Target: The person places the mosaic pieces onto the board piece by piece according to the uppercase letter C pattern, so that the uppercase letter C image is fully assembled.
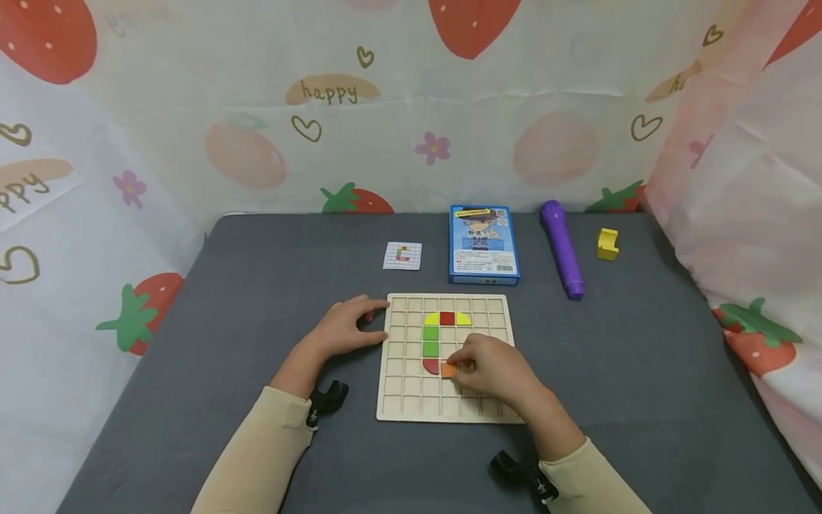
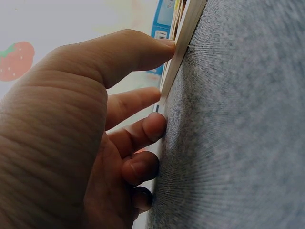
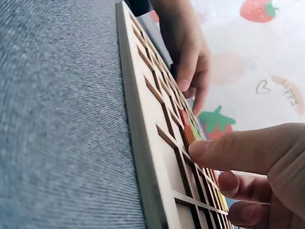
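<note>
A pale wooden grid board (image 1: 411,407) lies on the grey tabletop. Set in its cells are a yellow rounded piece (image 1: 432,318), a red square (image 1: 447,318), another yellow rounded piece (image 1: 464,319), two green squares (image 1: 430,341) and a red rounded piece (image 1: 431,366). An orange square tile (image 1: 447,370) sits slightly tilted beside the red rounded piece, pinched at its edge by my right hand (image 1: 494,368). My left hand (image 1: 349,327) touches the board's left edge with thumb and index fingertips, its other fingers loosely bent (image 2: 138,167).
Behind the board are a small pattern card (image 1: 402,255), a blue box (image 1: 484,246), a purple microphone-shaped stick (image 1: 562,250) and a yellow block (image 1: 607,244). Printed cloth (image 1: 398,157) hangs around the table's back and sides.
</note>
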The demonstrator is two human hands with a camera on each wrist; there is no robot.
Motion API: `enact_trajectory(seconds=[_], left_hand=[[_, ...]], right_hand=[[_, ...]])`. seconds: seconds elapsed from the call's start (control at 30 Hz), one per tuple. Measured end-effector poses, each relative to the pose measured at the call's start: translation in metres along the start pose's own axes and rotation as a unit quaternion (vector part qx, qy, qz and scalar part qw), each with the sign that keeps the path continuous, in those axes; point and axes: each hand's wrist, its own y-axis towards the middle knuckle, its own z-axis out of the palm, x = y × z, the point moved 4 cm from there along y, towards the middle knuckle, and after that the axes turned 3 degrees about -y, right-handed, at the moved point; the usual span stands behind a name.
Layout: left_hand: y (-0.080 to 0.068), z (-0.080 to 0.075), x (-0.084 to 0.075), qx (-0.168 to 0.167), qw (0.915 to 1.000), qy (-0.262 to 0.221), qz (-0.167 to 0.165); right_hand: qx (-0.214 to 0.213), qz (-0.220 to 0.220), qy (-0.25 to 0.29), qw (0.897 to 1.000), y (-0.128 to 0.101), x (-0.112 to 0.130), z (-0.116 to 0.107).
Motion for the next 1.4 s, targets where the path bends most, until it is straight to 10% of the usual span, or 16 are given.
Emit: enact_trajectory(seconds=[0.43, 1.1, 1.4], left_hand=[[-0.001, 0.002, -0.002, 0.003, 0.9999, -0.012, -0.008], [0.000, 0.001, 0.002, 0.001, 0.9999, -0.011, -0.007], [0.000, 0.000, 0.000, 0.005, 0.9998, -0.009, -0.014]], right_hand=[[-0.044, 0.126, 0.063, 0.989, -0.004, -0.006, 0.006], [-0.051, 0.097, 0.129, 0.986, -0.052, -0.038, -0.037], [0.021, 0.099, 0.133, 0.986, -0.078, -0.067, -0.046]])
